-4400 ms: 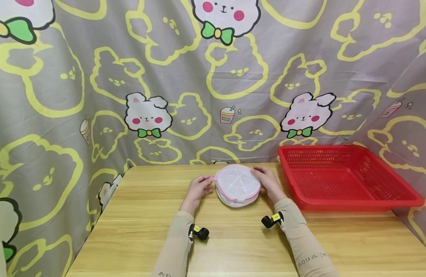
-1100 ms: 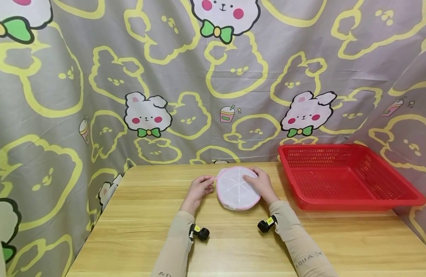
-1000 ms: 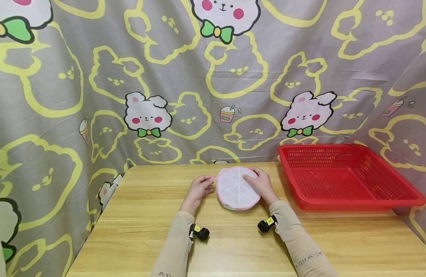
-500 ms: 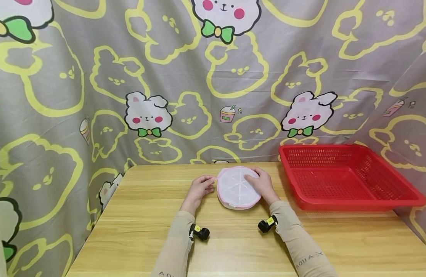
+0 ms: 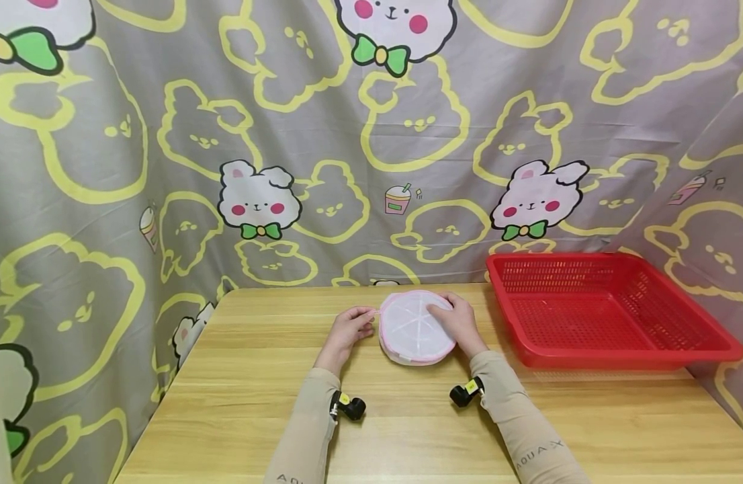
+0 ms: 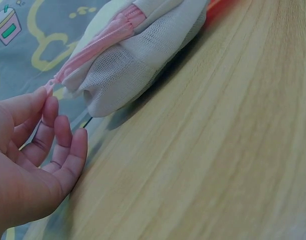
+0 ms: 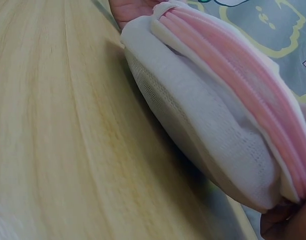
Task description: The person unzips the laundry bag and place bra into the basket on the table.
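Observation:
A round white mesh laundry bag (image 5: pixel 416 333) with pink zipper edging lies on the table between both hands. My left hand (image 5: pixel 347 333) pinches the small pink zipper pull (image 6: pixel 49 87) at the bag's left side, its other fingers loosely curled. On the opposite side, my right hand (image 5: pixel 461 324) grips the rim, thumb on the top panel and the other fingers hidden behind. Two pink zipper tapes (image 7: pixel 233 85) run along the bag's side in the right wrist view, with a gap between them. They come together near the pull in the left wrist view. The bag's inside is hidden.
A red perforated plastic basket (image 5: pixel 613 323) stands on the wooden table (image 5: pixel 402 437) to the right of the bag. Behind the table hangs a grey curtain (image 5: pixel 323 134) with rabbit and bear prints.
Compared with the earliest frame, my right thumb has come onto the bag's top panel, and the bag has turned and tilted slightly. My left hand stays in place. Recent frames differ little.

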The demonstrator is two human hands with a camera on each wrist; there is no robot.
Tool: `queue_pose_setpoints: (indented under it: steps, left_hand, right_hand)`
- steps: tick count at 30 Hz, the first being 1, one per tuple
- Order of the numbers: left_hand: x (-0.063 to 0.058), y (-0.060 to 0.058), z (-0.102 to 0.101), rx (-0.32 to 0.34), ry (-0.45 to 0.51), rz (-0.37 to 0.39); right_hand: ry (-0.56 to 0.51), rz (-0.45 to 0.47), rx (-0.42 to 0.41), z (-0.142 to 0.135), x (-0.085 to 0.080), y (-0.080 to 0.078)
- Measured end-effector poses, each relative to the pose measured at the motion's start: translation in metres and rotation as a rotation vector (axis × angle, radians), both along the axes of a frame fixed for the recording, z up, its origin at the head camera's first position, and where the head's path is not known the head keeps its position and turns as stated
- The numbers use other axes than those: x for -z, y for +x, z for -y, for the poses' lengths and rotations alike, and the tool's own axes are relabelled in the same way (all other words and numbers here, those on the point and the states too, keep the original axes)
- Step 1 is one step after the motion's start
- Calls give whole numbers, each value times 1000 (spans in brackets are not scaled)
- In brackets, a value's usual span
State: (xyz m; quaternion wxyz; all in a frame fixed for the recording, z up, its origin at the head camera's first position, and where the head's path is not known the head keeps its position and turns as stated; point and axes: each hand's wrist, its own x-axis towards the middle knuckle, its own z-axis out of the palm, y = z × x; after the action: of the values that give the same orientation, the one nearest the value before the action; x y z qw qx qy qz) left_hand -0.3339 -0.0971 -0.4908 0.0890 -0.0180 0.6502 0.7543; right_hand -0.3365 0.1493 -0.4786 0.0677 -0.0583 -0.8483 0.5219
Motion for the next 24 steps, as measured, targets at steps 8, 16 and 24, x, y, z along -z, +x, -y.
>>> queue_pose_setpoints:
  steps: [8, 16, 24]
  left_hand:
    - [1, -1, -1, -2, -3, -6]
    - [-1, 1, 1, 30, -6, -7]
    - [1, 0, -1, 14, -10, -28]
  right_hand:
    - [10, -28, 33, 0, 1, -1]
    - [22, -45, 53, -2, 3, -2]
    - [22, -52, 73, -3, 7, -3]
